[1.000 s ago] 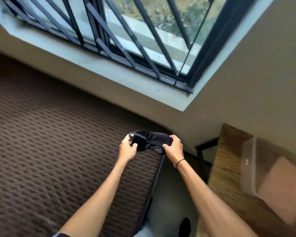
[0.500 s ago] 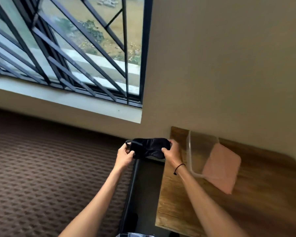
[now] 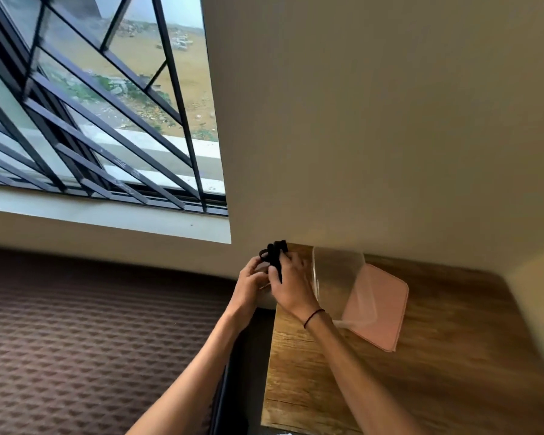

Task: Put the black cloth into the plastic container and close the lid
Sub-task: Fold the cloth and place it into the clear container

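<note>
I've got the black cloth (image 3: pixel 275 257) bunched between my left hand (image 3: pixel 252 284) and right hand (image 3: pixel 291 285), both clamped on it just left of the plastic container (image 3: pixel 338 277) on the counter (image 3: pixel 453 356), and a dangling strap could snag its rim.

Wooden table (image 3: pixel 446 365), clear plastic container (image 3: pixel 336 277) on it, pink lid (image 3: pixel 377 306) beside, touching
</note>
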